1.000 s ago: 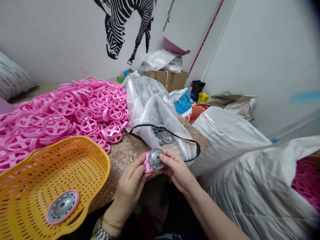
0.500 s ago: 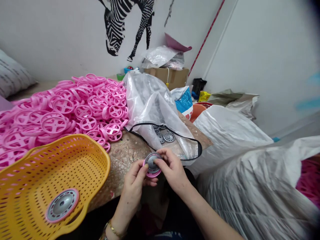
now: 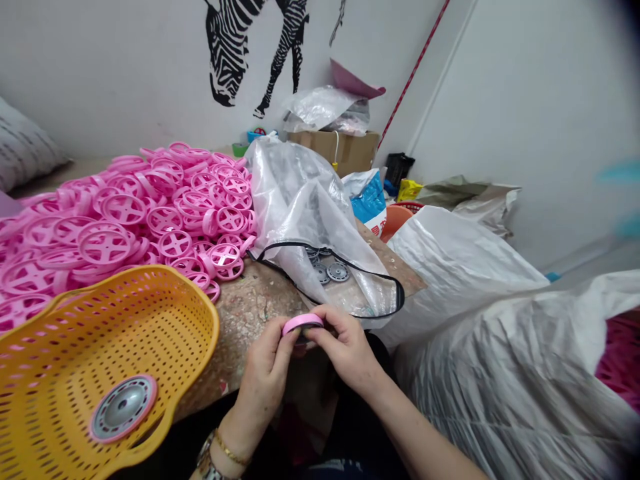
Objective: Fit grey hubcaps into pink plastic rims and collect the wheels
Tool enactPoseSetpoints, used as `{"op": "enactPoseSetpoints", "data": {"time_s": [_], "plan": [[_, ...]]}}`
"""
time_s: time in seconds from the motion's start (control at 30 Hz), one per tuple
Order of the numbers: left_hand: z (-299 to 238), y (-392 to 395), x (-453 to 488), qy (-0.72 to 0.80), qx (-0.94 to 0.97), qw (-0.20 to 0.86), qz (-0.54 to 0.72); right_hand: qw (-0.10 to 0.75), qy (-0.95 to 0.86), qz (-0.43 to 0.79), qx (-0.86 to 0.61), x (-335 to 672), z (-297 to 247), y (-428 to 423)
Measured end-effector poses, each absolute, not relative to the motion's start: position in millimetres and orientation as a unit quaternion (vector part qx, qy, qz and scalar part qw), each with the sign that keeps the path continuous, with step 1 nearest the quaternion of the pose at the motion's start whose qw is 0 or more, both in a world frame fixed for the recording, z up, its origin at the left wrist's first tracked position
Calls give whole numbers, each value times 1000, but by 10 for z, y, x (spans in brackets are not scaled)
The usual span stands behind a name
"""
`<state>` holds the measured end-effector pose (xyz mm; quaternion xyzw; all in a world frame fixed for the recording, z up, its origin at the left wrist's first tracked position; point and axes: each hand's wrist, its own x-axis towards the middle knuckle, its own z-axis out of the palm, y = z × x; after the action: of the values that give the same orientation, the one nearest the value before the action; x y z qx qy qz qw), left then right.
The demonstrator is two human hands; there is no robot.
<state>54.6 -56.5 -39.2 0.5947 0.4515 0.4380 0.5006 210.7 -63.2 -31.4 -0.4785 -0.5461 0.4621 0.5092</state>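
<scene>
gripping a pink plastic wheel (image 3: 303, 324) edge-on at lower centre, left hand (image 3: 263, 363) and right hand (image 3: 345, 350) both clenched around it, right at the front edge of the speckled table (image 3: 245, 313)! only a narrow strip of table separates them from the yellow basket (image 3: 203, 320) rim at left, and the clear plastic bag (image 3: 300, 207) sits just beyond.

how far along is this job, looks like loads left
One pink wheel with a grey disc sits in the yellow basket. Another pink wheel is in hand, between the left hand and right hand. Left over: the big heap of bare pink wheels, plus grey discs under the clear bag.
</scene>
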Motion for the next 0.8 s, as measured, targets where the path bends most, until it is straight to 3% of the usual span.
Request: {"op": "enactPoseSetpoints", "data": {"time_s": [0.13,0.4,0.8], "plan": [[-370,-567,570,473,605,462,443,519,-549,443,-482,2088,-299,-640],[-337,-552,602,458,585,540,395,501,-496,522,-480,2136,-303,-541],[-392,-697,692,465,448,572,505,460,-541,527,-468,2028,-81,-523]]}}
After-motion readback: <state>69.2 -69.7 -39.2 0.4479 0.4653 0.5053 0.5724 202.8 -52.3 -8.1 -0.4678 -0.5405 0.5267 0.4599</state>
